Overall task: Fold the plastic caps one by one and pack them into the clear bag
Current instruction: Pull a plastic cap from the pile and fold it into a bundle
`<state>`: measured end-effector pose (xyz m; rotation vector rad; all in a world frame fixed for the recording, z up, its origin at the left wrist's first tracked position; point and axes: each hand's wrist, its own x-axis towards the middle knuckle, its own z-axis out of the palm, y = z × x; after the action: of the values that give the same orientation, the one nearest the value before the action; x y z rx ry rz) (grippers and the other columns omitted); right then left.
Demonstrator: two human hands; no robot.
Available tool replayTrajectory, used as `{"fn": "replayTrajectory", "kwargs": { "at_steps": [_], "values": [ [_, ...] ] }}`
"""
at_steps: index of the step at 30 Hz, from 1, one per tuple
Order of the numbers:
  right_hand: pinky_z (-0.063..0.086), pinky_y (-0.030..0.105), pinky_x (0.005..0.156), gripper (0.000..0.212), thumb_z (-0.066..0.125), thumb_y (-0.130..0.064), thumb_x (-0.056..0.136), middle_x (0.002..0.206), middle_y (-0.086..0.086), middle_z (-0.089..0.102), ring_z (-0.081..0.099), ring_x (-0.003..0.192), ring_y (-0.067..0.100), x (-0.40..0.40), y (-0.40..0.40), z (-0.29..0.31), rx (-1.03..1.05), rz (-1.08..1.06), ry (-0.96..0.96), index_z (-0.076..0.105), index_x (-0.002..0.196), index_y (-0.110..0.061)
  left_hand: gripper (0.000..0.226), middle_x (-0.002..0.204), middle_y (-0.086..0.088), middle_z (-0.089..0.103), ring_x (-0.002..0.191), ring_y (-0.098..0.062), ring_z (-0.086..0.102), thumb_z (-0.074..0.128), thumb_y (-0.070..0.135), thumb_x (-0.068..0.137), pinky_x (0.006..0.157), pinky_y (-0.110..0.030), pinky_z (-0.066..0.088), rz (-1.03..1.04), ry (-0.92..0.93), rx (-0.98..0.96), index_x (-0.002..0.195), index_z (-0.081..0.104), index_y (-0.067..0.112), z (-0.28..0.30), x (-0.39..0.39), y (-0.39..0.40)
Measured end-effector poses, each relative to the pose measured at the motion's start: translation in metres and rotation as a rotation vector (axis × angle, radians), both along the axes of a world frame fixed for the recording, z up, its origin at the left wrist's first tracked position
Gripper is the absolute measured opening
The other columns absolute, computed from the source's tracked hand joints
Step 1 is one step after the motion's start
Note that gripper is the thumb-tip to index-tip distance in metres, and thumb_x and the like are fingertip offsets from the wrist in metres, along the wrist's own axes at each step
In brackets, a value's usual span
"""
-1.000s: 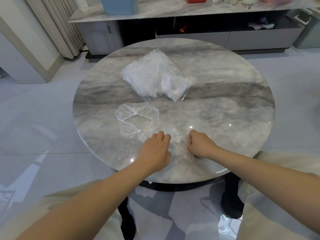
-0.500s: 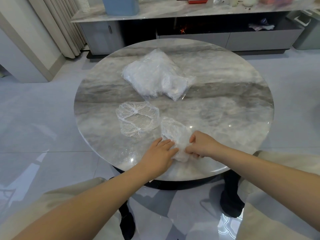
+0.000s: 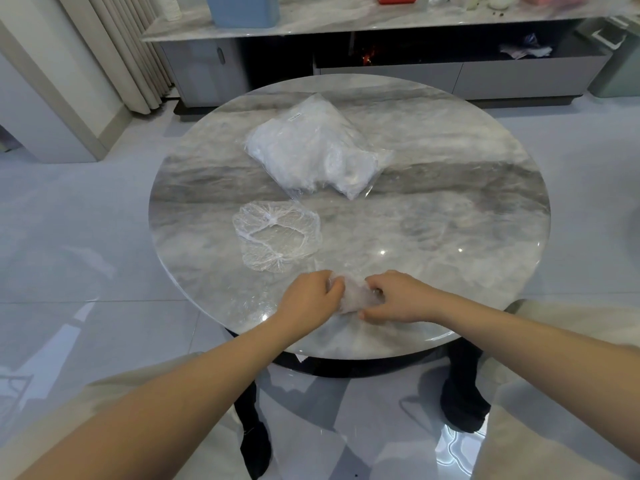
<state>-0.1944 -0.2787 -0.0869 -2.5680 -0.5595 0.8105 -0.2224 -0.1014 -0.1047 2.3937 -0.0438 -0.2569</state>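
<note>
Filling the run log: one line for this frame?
left hand, right hand: gripping crumpled clear plastic cap | second cap flat | clear bag behind

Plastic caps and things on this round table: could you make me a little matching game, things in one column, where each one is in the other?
Things:
1. clear bag
2. spread-out cap
3. folded cap
4. blue bin

Places:
A. held between the left hand and the right hand
B. flat on the table, just ahead of the left hand
C. on the long cabinet beyond the table
D. stuffed full, on the far half of the table

Pairs: 1-D, 2-B, 3-A, 4-C
</note>
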Motion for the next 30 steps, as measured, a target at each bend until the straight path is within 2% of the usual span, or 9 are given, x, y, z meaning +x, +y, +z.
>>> {"fn": "replayTrajectory", "kwargs": {
  "at_steps": [5,10,14,16,20,22,24,27,30],
  "values": [
    [0.027,0.024,0.051,0.043,0.055,-0.036,0.092,0.06,-0.002,0.039,0.035,0.053,0.012,0.003,0.006,-0.016,0.052,-0.207,-0.02,0.034,0.061,-0.015,0.037,0.077,-0.012,0.066,0.071,-0.026,0.063,0.043,0.034,0.098,0.07,-0.04,0.05,0.144,0.074,-0.04,0.076,0.053,0.007,-0.009,0.008,-0.003],
    [0.028,0.025,0.049,0.046,0.053,-0.037,0.093,0.056,-0.004,0.038,0.036,0.051,0.011,0.009,0.012,-0.024,0.027,-0.295,-0.05,0.033,0.058,-0.016,0.028,0.083,-0.007,0.062,0.071,-0.022,0.061,0.045,0.034,0.097,0.066,-0.038,0.051,0.223,0.028,0.0,0.108,0.049,0.008,-0.012,0.011,0.001],
    [0.029,0.025,0.048,0.046,0.053,-0.036,0.093,0.053,-0.004,0.04,0.039,0.049,0.011,0.014,0.013,-0.024,0.012,-0.318,-0.042,0.035,0.056,-0.016,0.03,0.103,-0.01,0.054,0.086,-0.025,0.056,0.052,0.026,0.088,0.072,-0.034,0.046,-0.015,-0.522,0.333,0.112,0.055,0.006,-0.013,0.005,0.001],
    [0.028,0.025,0.048,0.046,0.052,-0.036,0.093,0.053,-0.004,0.041,0.04,0.05,0.01,0.017,0.012,-0.025,0.001,-0.32,-0.039,0.037,0.055,-0.016,0.036,0.106,-0.011,0.059,0.091,-0.028,0.059,0.045,0.031,0.082,0.079,-0.037,0.043,-0.232,-0.657,0.455,0.104,0.062,0.008,-0.018,0.002,0.0],
    [0.031,0.026,0.049,0.045,0.052,-0.039,0.093,0.056,-0.003,0.043,0.041,0.053,0.012,0.021,0.014,-0.026,-0.024,-0.303,-0.036,0.037,0.057,-0.016,0.057,0.124,-0.012,0.062,0.114,-0.027,0.058,0.034,0.041,0.084,0.106,-0.042,0.033,-0.478,-0.414,0.604,0.116,0.066,0.007,-0.033,-0.011,-0.001],
    [0.036,0.027,0.056,0.038,0.054,-0.041,0.091,0.065,-0.003,0.049,0.047,0.061,0.014,0.019,0.014,-0.025,-0.015,-0.301,-0.058,0.043,0.066,-0.015,0.073,0.148,-0.015,0.039,0.136,-0.027,0.038,0.017,0.046,0.087,0.114,-0.04,0.023,-0.486,-0.267,0.62,0.14,0.044,0.005,-0.035,-0.015,-0.001],
    [0.037,0.027,0.064,0.023,0.058,-0.037,0.089,0.082,-0.003,0.054,0.051,0.077,0.016,0.014,0.012,-0.022,-0.013,-0.275,-0.173,0.048,0.086,-0.016,0.071,0.159,-0.009,0.005,0.147,-0.021,0.006,0.006,0.047,0.092,0.118,-0.034,0.004,-0.508,-0.163,0.652,0.151,0.012,0.009,-0.033,-0.015,0.001],
    [0.035,0.026,0.076,0.019,0.063,-0.023,0.083,0.098,0.0,0.056,0.051,0.094,0.02,0.008,0.008,-0.021,0.061,-0.013,-0.568,0.057,0.099,-0.014,0.057,0.16,-0.004,-0.005,0.147,-0.017,-0.004,0.024,0.03,0.102,0.118,-0.031,-0.001,-0.492,-0.142,0.63,0.152,0.003,0.013,-0.03,-0.01,0.0],
    [0.04,0.033,0.084,0.026,0.064,-0.026,0.077,0.096,0.001,0.061,0.052,0.096,0.024,0.002,0.008,-0.023,0.119,0.225,-0.65,0.065,0.098,-0.012,0.055,0.16,-0.003,0.002,0.147,-0.016,0.001,0.028,0.024,0.102,0.119,-0.031,0.005,-0.489,-0.137,0.59,0.152,0.006,0.015,-0.033,-0.005,0.001]
  ]
}}
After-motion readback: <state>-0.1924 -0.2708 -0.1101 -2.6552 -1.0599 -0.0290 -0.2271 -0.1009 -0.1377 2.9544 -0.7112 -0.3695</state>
